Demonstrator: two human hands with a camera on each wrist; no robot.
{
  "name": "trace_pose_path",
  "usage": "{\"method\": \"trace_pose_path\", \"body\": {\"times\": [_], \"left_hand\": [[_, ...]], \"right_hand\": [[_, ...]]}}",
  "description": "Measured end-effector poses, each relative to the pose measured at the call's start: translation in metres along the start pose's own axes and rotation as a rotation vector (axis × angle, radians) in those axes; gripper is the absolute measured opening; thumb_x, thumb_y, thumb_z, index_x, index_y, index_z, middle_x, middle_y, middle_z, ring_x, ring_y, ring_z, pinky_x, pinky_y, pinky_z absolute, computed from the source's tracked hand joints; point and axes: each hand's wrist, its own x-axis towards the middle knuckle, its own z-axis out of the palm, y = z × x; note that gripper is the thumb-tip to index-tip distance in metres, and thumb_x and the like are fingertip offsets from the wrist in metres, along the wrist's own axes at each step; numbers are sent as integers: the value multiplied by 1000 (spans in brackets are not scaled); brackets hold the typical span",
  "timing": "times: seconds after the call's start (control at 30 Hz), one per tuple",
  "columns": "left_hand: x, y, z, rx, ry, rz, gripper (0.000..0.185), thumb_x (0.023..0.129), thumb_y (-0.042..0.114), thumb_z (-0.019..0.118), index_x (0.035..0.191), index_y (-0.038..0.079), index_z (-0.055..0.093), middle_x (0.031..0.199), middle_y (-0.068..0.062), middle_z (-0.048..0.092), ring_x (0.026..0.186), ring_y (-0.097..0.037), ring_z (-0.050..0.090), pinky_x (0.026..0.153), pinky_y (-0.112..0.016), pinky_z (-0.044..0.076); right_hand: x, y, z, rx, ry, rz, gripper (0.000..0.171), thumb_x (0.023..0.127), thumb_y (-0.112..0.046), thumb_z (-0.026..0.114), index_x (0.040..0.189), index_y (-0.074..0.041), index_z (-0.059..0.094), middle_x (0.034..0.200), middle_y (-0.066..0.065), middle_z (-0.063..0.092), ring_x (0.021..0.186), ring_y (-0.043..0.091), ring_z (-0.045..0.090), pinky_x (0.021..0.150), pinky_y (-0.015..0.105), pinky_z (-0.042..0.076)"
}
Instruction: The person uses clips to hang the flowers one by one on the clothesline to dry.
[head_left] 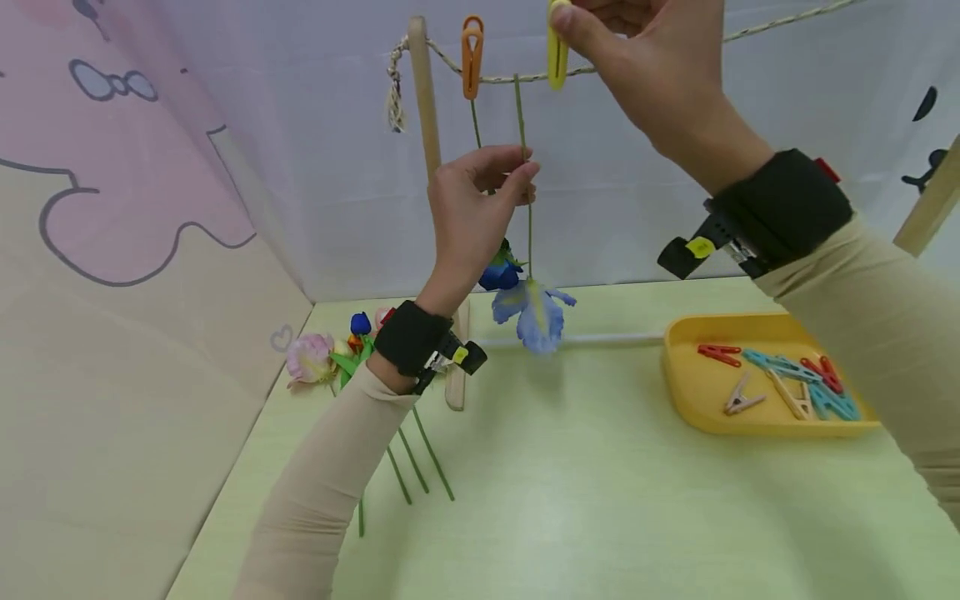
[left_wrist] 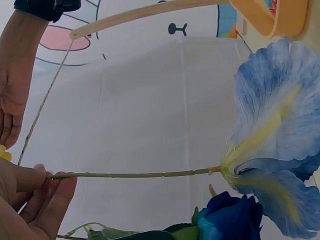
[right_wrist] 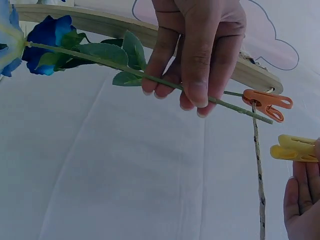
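My left hand (head_left: 483, 204) pinches the green stem of a pale blue iris (head_left: 538, 317) between thumb and fingers. The flower hangs head down, its stem end crossing the rope (head_left: 528, 78). Up at the right, my right hand (head_left: 660, 71) grips a yellow clothespin (head_left: 557, 50) close to the rope, a little right of the stem. An orange clothespin (head_left: 472, 58) clamps another stem to the rope near the post; its dark blue rose (left_wrist: 230, 217) hangs beside the iris. In the right wrist view the yellow clothespin (right_wrist: 295, 148) stands apart from the stem end.
A wooden post (head_left: 423, 100) bears the rope's knotted end at the left. Several artificial flowers (head_left: 309, 360) with long stems lie on the pale green table (head_left: 600, 517) at the left. At the right, a yellow tray (head_left: 686, 408) contains red, blue and cream clothespins.
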Motion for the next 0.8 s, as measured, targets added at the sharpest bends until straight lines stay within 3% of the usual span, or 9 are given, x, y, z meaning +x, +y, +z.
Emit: {"method": "trace_pose_path", "body": {"times": [0.07, 0.3, 0.43, 0.67, 0.8], "left_hand": [[5, 1, -1, -6, 21, 14, 16, 92, 1, 76, 105, -6, 77, 91, -15, 77, 68, -22, 72, 70, -31, 62], [13, 4, 6, 10, 1, -99, 16, 92, 5, 77, 107, -2, 78, 99, -13, 77, 71, -21, 71, 73, -27, 61], [13, 11, 9, 60, 6, -117, 17, 93, 5, 76, 108, -2, 78, 101, -14, 77, 73, -25, 71, 71, -24, 60], [16, 5, 8, 95, 3, -104, 16, 92, 10, 78, 106, 2, 80, 99, -8, 78, 72, -18, 72, 70, -23, 59], [15, 3, 6, 107, 2, -97, 15, 93, 10, 78, 104, 1, 79, 98, -8, 78, 72, -18, 72, 70, -23, 59]], "right_hand": [[5, 1, 5, 3, 2, 27, 31, 96, -15, 73, 125, -4, 69, 118, 4, 73, 111, 12, 69, 104, 22, 49], [13, 6, 15, 128, 28, 165, 28, 95, -14, 74, 122, -5, 70, 113, 1, 73, 108, 14, 67, 103, 21, 49], [15, 8, 18, 203, 26, 215, 28, 94, -12, 75, 121, -4, 71, 113, 2, 73, 111, 16, 66, 104, 22, 49], [16, 9, 20, 209, -27, 215, 27, 94, -11, 75, 120, -3, 71, 110, 2, 73, 108, 18, 67, 101, 22, 50], [15, 8, 20, 155, -74, 176, 27, 96, -12, 73, 121, -3, 70, 111, 4, 72, 106, 18, 66, 98, 23, 51]]}}
